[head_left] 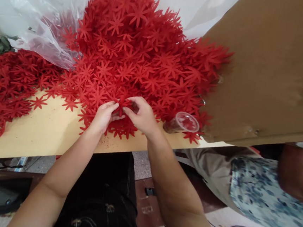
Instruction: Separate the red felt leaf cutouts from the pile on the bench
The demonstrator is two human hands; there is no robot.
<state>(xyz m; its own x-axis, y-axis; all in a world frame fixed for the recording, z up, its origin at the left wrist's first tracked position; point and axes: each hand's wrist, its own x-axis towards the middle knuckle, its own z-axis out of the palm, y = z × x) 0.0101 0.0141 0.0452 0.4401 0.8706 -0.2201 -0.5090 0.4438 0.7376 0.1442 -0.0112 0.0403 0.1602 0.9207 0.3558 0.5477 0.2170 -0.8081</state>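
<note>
- One red flower (121, 108) is held up between the two hands, over the front edge of the big pile (135, 59) of like red flowers.
- The left hand (104, 116) has its fingers clamped on the flower, thumb on top, in front of the big pile.
- The right hand (142, 115) is also in front of the big pile, its thumb and forefinger curled about the flower's right side and touching it; I cannot tell whether they pinch it tight.
- Small reddish crumbs (108, 141) lie in front of the big pile, just below the left hand.
- A clear plastic cup (172, 125) stands at the right front of the big pile, with red showing through it.
- A smaller pile (13, 80) of red flowers spreads to the left of the big pile, and a loose flower (38, 102) lies between.
- A clear plastic bag (48, 30) leans against the left side of the big pile, with red showing through part of it.
- A dark green cloth-like thing (1, 45) sits far left of the big pile.
- A large sheet of brown cardboard (263, 74) borders the big pile on the right.
- The pale tabletop (57, 130) carries the big pile.
- Beyond its right front, a co-worker's patterned clothing (263, 194) shows.
</note>
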